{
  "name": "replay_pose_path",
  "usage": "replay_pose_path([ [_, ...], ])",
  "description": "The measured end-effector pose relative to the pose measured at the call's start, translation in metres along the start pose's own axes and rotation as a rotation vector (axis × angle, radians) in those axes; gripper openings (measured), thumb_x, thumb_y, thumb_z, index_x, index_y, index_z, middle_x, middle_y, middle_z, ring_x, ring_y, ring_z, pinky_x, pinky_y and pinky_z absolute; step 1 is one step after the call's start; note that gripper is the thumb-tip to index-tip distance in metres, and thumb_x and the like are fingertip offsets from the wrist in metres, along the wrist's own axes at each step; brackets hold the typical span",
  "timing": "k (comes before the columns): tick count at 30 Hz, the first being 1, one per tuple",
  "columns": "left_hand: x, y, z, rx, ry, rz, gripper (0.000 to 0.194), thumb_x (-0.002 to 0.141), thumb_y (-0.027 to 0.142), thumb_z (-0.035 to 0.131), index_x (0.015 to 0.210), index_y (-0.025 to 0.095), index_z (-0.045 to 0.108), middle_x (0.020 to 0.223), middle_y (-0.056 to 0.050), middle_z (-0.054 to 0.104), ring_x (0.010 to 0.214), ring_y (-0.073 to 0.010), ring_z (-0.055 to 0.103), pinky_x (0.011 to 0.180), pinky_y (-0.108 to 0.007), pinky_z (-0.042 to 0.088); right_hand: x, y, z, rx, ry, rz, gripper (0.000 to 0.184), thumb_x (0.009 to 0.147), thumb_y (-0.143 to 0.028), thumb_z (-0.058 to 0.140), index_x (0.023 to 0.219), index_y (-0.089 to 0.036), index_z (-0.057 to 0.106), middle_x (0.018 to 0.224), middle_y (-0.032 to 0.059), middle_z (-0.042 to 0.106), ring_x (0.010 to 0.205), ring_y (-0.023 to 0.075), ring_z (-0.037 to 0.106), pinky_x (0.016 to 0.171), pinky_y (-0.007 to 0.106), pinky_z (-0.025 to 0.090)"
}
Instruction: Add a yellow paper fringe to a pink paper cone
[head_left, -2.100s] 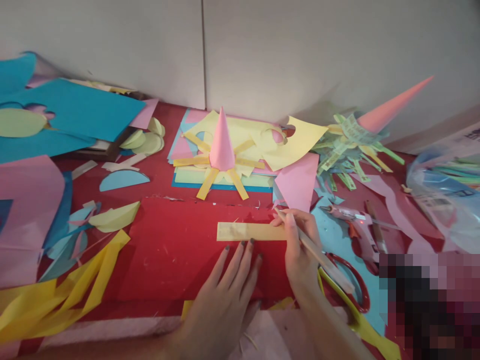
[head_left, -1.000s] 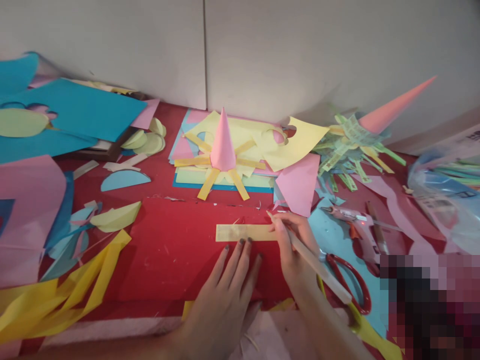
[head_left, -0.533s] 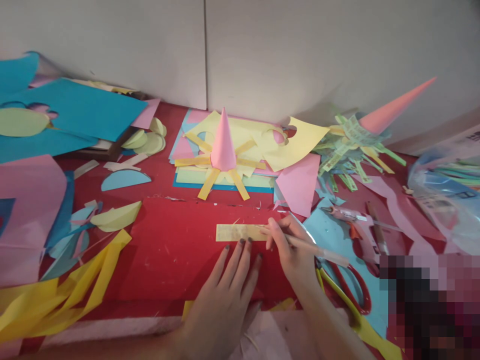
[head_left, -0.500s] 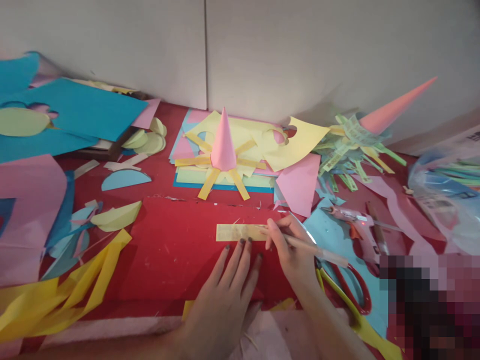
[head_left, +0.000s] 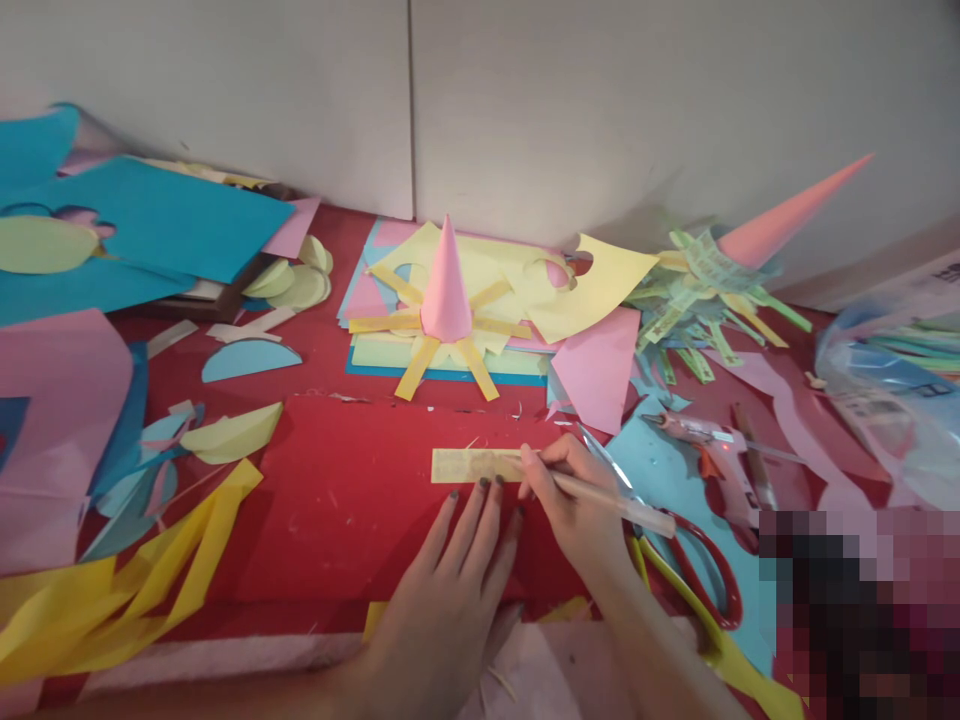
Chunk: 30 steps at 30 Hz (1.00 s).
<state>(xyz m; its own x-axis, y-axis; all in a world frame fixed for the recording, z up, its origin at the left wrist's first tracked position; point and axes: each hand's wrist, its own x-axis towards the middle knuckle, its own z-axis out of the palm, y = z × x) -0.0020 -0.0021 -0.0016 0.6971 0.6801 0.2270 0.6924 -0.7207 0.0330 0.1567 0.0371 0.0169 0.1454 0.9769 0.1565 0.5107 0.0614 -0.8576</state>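
Note:
My left hand [head_left: 450, 590] lies flat on a red sheet [head_left: 337, 500], fingers stretched out, fingertips pressing the lower edge of a pale yellow strip [head_left: 472, 465]. My right hand [head_left: 574, 500] is closed in a writing grip on a thin pen-like stick [head_left: 622, 503]. Its tip rests on the right part of the strip, and its tail points right over blue paper. The right end of the strip is hidden under my right hand.
A pink cone on yellow strips [head_left: 445, 290] stands behind the red sheet. Red-handled scissors [head_left: 697, 575] and a pink glue gun [head_left: 712, 455] lie to the right. A second pink cone [head_left: 787, 215], blue sheets [head_left: 150, 225] and yellow strips [head_left: 135, 590] surround the area.
My right hand has slid left along the yellow strip, and the stick has tilted flatter, its tail swinging toward the right. My left hand has stayed in place.

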Motion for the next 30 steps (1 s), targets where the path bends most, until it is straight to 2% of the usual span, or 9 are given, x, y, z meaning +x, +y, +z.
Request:
replay_pose_path([
  [9,0.0010,-0.0003,-0.0009,0.002,0.004,0.001,0.051,0.088,0.045,0.033,0.125,0.013,0.048,0.133,-0.014,0.048,0.124,-0.0253,0.041,0.101,-0.040,0.025,0.0015,-0.0036,-0.0001,-0.060,0.043,-0.034,0.025,0.083,-0.027,0.053,0.060,-0.022,0.046,0.048,-0.0054,0.056,0.044,0.0113,0.052,0.048,0.024,0.041],
  [18,0.0015,-0.0008,-0.0011,-0.003,0.007,0.003,0.050,0.088,0.045,0.035,0.124,0.012,0.048,0.131,-0.013,0.050,0.123,-0.0252,0.042,0.100,-0.040,0.026,-0.0011,0.0006,0.0002,-0.013,0.007,0.024,0.023,0.082,-0.027,0.054,0.061,-0.023,0.045,0.047,-0.0054,0.056,0.043,0.0116,0.053,0.047,0.024,0.042],
  [30,0.0017,-0.0003,-0.0005,-0.024,0.021,-0.001,0.049,0.087,0.044,0.037,0.121,0.012,0.050,0.130,-0.014,0.051,0.122,-0.0257,0.043,0.100,-0.040,0.024,-0.0019,0.0013,0.0000,-0.043,0.003,0.000,0.023,0.082,-0.026,0.055,0.061,-0.022,0.046,0.047,-0.0059,0.055,0.044,0.0103,0.052,0.047,0.023,0.041],
])
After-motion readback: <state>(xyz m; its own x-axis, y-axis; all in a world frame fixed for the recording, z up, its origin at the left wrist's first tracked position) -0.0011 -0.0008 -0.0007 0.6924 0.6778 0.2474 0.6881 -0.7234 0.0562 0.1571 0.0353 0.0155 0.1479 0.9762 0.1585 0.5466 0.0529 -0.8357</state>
